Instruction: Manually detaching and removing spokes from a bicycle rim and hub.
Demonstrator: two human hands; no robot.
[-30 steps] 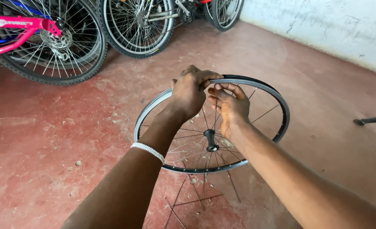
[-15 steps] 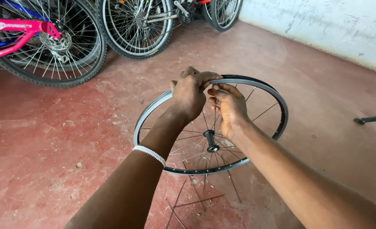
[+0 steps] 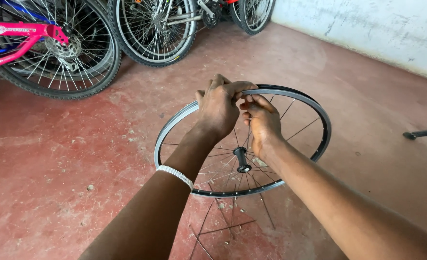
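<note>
Bike repair space: parked bicycles (image 3: 78, 43), loose spokes (image 3: 223, 226).

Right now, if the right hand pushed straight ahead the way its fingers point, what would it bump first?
Probably the left hand: the right hand points up-left at the bare wheel rim, where both hands already nearly touch. Depth is unclear.

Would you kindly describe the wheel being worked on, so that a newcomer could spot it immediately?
On the red concrete floor, in front of the parked bicycles, both hands, left hand and right hand, grip the top of a bare wheel rim. Unlike the bicycles' wheels, it has no tyre and only some spokes, with loose spokes lying beneath it.
</note>
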